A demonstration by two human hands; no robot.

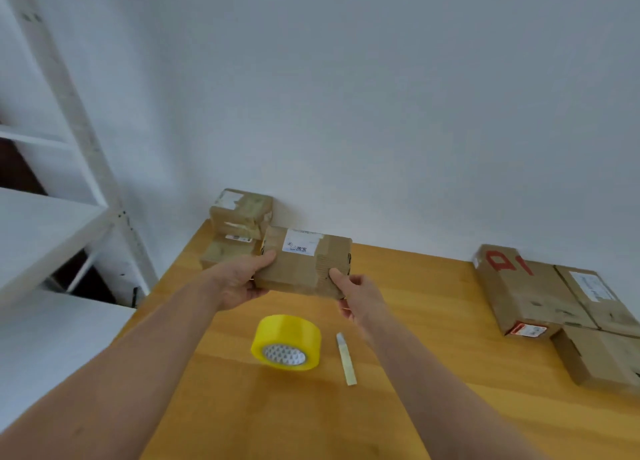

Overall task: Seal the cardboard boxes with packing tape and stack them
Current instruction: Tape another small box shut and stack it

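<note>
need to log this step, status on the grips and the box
Left grip and right grip hold labelled box by its ends. Two-box stack behind it, at the wall. Tape roll and cutter nearer, clear of path.

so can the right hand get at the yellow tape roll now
Probably not yet: the right hand grips the box. The tape roll lies uncovered close by, so once freed, likely yes.

My left hand and right hand bare, left forearm and right forearm uncovered right down to the lower edge of my feed, a small dark spot low on the left forearm
</note>
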